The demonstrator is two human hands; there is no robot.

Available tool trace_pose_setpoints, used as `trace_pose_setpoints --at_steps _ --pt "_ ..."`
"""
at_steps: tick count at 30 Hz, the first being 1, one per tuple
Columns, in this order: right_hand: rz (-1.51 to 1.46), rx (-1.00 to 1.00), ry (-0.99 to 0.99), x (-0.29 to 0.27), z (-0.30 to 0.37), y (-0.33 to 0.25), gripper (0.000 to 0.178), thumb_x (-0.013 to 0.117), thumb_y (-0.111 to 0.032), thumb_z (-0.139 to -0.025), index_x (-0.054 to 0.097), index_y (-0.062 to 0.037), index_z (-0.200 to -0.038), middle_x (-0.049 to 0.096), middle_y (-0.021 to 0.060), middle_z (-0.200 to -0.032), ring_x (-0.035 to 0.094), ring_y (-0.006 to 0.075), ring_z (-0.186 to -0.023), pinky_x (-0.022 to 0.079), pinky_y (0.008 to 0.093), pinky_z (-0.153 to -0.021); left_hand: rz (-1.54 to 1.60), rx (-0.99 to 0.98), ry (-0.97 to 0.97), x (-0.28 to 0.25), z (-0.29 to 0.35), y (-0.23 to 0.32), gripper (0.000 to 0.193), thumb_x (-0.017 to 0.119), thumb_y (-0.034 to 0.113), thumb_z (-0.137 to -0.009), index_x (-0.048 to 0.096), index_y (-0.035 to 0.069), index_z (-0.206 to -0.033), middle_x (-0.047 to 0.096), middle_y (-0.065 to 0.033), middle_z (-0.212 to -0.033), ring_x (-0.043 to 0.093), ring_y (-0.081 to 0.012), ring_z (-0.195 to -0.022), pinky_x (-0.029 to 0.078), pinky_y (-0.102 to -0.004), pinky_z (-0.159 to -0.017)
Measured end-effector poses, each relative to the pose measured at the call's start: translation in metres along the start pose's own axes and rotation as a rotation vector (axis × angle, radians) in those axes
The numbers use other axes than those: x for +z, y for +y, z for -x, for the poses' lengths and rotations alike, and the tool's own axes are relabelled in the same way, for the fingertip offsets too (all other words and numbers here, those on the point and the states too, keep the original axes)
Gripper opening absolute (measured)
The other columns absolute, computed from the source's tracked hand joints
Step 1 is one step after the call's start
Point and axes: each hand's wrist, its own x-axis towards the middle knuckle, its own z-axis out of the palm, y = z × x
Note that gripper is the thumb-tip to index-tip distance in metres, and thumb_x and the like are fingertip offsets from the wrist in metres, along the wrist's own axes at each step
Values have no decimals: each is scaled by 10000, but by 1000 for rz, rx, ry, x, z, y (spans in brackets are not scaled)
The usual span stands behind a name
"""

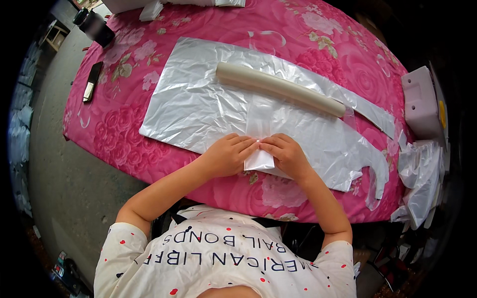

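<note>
My left hand (229, 155) and my right hand (287, 156) meet at the near edge of a flat stack of white plastic bags (189, 99). The fingertips of both are pinched together on a narrow folded strip of plastic film (258, 161). Its folded end points toward me, and its sheer length runs away across the stack. Just how the fingers grip the fold is partly hidden. Beyond my hands a long beige tube (278, 89) lies slantwise on the bags. Curved handle cut-outs show at the stack's right end.
Pink flowered cloth (129, 119) covers the table. A dark bottle (93, 27) and a black utility knife (93, 82) lie at its left side. At the right edge are a pale plastic container (422, 102) and loose bags (422, 179) hanging down. Film scraps lie around.
</note>
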Motion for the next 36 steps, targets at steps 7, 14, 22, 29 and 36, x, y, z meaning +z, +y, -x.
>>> trace_pose_setpoints --at_steps 7,14,22,29,36 --pt "-277 513 28 0 0 -5 104 601 -29 -786 654 -12 -874 618 50 -697 572 148 -644 452 278 -587 237 -335 41 -3 1 5 386 626 142 -763 551 -14 -1108 660 -108 -888 635 -261 -819 483 -356 -735" --pt "-336 1044 -103 -8 -37 -1 259 612 -238 -808 667 12 -774 623 95 -603 581 149 -512 438 276 -510 323 -845 40 6 -26 -12 605 645 230 -790 405 -58 -1265 653 -92 -673 618 -270 -576 479 -367 -546" --pt "-381 1127 -183 -10 -44 8 287 603 -249 -804 652 19 -713 613 94 -574 593 150 -489 460 285 -500 -104 -428 169 8 -34 -8 746 659 244 -769 296 -50 -1350 457 -201 -1283 507 -289 -1114 414 -375 -916" --pt "-254 1077 -151 -4 -36 7 235 648 -234 -734 635 -3 -694 631 88 -614 611 212 -552 472 317 -543 -135 -384 -109 44 -36 0 938 522 562 -782 166 -57 -1391 187 -215 -1457 122 -326 -1378 72 -477 -1103" --pt "322 773 -203 -16 -33 -27 384 691 -205 -712 600 -42 -1047 604 124 -1105 584 262 -981 471 370 -817 -4 -405 11 37 -30 -3 917 537 524 -787 160 -49 -1396 157 -228 -1461 95 -334 -1380 60 -477 -1101"
